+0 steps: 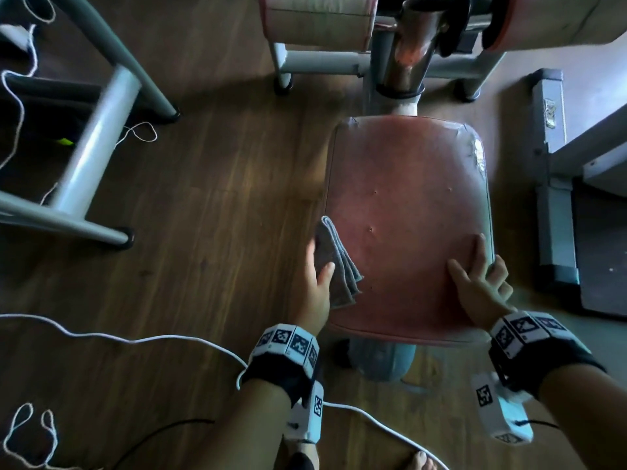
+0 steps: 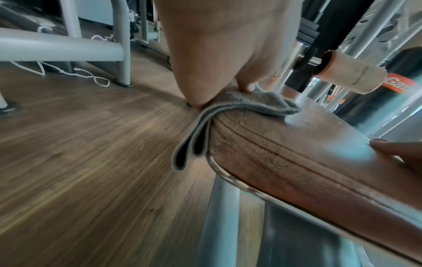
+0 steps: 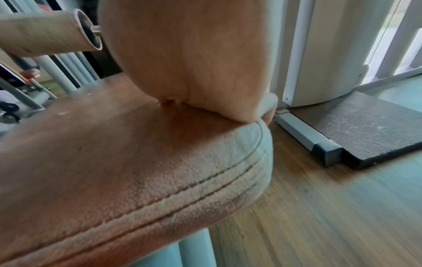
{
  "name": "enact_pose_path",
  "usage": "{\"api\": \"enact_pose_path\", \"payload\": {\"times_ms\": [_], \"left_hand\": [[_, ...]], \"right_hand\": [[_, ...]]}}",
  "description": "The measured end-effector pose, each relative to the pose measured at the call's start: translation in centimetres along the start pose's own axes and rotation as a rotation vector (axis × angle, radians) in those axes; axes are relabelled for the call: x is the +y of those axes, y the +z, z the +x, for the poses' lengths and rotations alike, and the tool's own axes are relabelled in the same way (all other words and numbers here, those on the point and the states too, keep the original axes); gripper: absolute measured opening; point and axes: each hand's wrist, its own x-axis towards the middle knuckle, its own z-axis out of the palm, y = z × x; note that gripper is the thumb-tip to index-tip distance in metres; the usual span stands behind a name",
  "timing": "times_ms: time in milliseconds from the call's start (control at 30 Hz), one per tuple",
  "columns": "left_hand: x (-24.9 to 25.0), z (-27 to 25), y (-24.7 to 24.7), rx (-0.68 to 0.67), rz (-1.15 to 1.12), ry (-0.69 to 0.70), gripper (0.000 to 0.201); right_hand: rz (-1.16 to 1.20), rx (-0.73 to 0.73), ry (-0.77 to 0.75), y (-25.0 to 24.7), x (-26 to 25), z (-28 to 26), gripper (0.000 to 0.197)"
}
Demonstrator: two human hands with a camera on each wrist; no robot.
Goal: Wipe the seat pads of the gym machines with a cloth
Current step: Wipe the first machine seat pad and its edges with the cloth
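Note:
A worn red seat pad (image 1: 407,215) on a grey post fills the middle of the head view. My left hand (image 1: 317,273) holds a folded grey cloth (image 1: 339,266) against the pad's left edge, thumb on top of it. In the left wrist view the cloth (image 2: 251,103) drapes over the seat pad's (image 2: 297,153) rounded edge under my left hand (image 2: 217,54). My right hand (image 1: 481,283) grips the pad's near right corner: thumb and forefinger lie on top, the other fingers curl over the side. The right wrist view shows my right hand (image 3: 194,54) pressing on the seat pad (image 3: 114,153).
A grey machine frame (image 1: 101,123) stands to the left on the wooden floor. White cord (image 1: 135,340) trails across the floor near me. Beige roller pads (image 1: 319,22) and a chrome post (image 1: 410,56) sit beyond the seat. A black mat (image 3: 365,126) and metal base lie to the right.

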Motion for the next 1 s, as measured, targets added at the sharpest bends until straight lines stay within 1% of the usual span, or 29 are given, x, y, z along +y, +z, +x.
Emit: {"api": "enact_pose_path", "payload": {"times_ms": [33, 100, 133, 200, 267, 367, 467, 500, 567, 667, 733, 900, 1000], "left_hand": [[0.1, -0.3, -0.3, 0.01, 0.076, 0.013, 0.06], [0.6, -1.3, -0.9, 0.064, 0.255, 0.109, 0.061], [0.8, -2.1, -1.1, 0.08, 0.279, 0.137, 0.061], [1.2, -3.7, -1.2, 0.065, 0.235, 0.119, 0.062], [1.0, -3.9, -1.1, 0.047, 0.209, 0.087, 0.063], [0.7, -1.5, -0.8, 0.03, 0.199, 0.088, 0.063], [1.3, 1.1, -0.6, -0.055, 0.063, 0.048, 0.063], [1.4, 1.3, -0.6, -0.062, 0.056, 0.049, 0.063], [1.8, 0.6, -0.9, -0.052, 0.078, 0.063, 0.063], [2.1, -1.8, -1.5, -0.017, 0.113, 0.058, 0.064], [2.1, -2.5, -1.6, -0.019, 0.112, 0.05, 0.063], [1.9, 0.8, -0.7, -0.062, 0.048, 0.013, 0.065], [2.1, 0.2, -0.8, -0.05, 0.075, 0.009, 0.067]], "right_hand": [[0.011, -0.007, 0.005, -0.1, 0.0, 0.0, 0.064], [0.011, 0.002, 0.013, 0.0, -0.1, 0.0, 0.065], [0.005, 0.009, 0.015, 0.1, -0.1, 0.0, 0.065], [-0.005, 0.018, 0.016, 0.2, -0.1, 0.0, 0.065], [-0.009, 0.021, 0.012, 0.3, 0.0, 0.0, 0.065], [-0.023, 0.044, 0.004, 0.4, 0.2, 0.1, 0.065], [-0.043, 0.067, -0.011, 0.6, 0.2, -0.1, 0.065], [-0.044, 0.074, -0.017, 0.6, 0.1, -0.2, 0.065], [-0.039, 0.09, -0.026, 0.6, 0.1, -0.3, 0.065], [-0.051, 0.095, -0.037, 0.6, 0.2, -0.3, 0.064], [-0.059, 0.088, -0.043, 0.7, 0.3, -0.2, 0.064], [-0.046, 0.065, -0.045, 0.4, 0.3, -0.2, 0.065], [-0.007, 0.043, -0.046, 0.2, -0.1, -0.4, 0.065]]}}
